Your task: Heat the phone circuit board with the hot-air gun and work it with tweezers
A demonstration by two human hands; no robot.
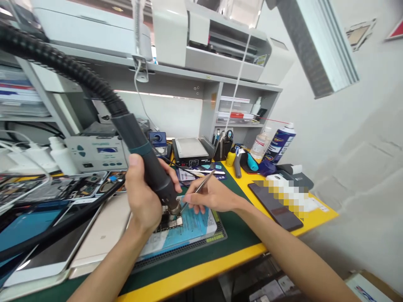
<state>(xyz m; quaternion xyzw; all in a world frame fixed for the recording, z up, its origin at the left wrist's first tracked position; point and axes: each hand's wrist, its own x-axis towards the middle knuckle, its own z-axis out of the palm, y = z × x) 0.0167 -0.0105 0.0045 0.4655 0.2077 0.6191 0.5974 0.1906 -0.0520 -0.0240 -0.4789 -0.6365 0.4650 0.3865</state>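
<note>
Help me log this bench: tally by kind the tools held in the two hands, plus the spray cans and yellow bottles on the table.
Nozzle handle, in the left hand: 1
Thin metal tool, in the right hand: 1
Spray can: 1
Yellow bottle: 1
Total: 4

Your left hand [141, 199] and hot-air gun [146, 161] block part of that board [176, 222], tips of your tweezers [205, 182] get lost by the nozzle [174, 208], hose [72, 72]'s chopped at the left edge, station [98, 152] lettering's unreadably tiny.
</note>
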